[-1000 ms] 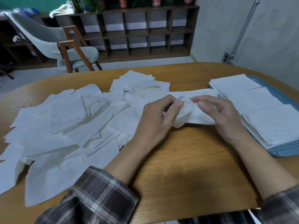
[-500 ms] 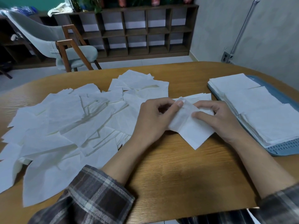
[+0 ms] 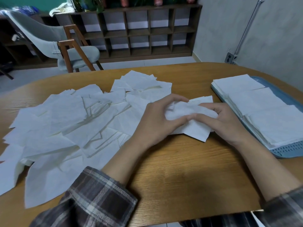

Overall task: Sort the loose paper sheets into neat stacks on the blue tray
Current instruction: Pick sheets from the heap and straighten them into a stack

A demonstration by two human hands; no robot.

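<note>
Where thumbs meet, sheet (image 3: 196, 131) pinched between left hand (image 3: 157, 122), right hand (image 3: 227, 122).

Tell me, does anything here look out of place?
Left on the table, loose sheets lie in a jumbled heap, unlike the neat stacks on the blue tray. The sheet held by the left hand and right hand looks crumpled.

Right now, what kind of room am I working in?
Probably an office or study room: a large wooden table, a wall of open cubby shelves, and a padded chair with wooden legs. Your left hand and right hand hold a paper sheet at the table.
</note>
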